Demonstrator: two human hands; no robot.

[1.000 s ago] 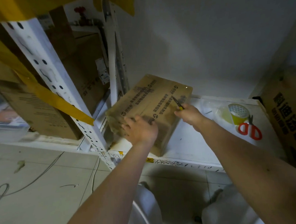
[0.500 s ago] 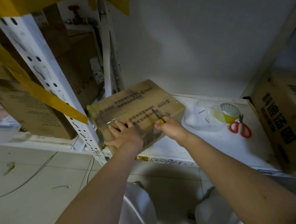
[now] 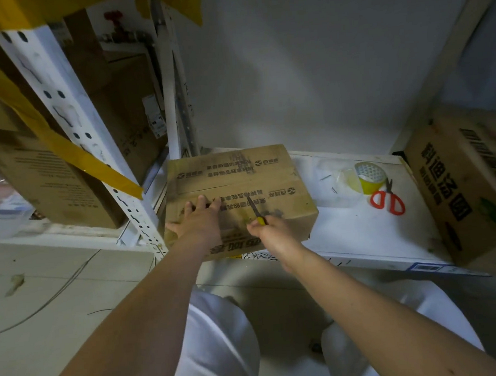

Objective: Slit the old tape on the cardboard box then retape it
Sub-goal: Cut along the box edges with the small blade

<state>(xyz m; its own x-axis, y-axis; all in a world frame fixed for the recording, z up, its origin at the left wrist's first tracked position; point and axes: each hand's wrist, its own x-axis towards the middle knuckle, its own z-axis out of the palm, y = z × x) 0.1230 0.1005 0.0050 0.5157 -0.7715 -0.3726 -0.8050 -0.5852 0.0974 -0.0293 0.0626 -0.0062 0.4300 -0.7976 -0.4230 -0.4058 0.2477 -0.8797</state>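
Far left we've got a brown carton sitting on the neighbouring shelf, with a strip of yellow tape hanging diagonally across it and over the white perforated post of the rack. Behind the post there's another stack of cartons, pretty dim back there.

Next over is the box we're working on. It lies flat on the white shelf, at its left end, right up beside the post, printed top facing up, and its front edge comes to the shelf's front lip. The seam runs across the top from left to right.

Our left hand is laid flat on the left part of the box top, fingers spread and pressing down, fingertips close to the seam. Just right of it our right hand is curled round the yellow handle of a knife, with the thin blade pointing away from us toward the seam. Looks like the tip is touching the cardboard a bit short of the seam, but the light is poor, so we can't say for sure.

Further right on the shelf, well apart from the box, sits a tape roll with a yellowish core, and red-handled scissors lie just beside it, blades toward the roll. At the far right end a bigger carton with large black print stands on the shelf.
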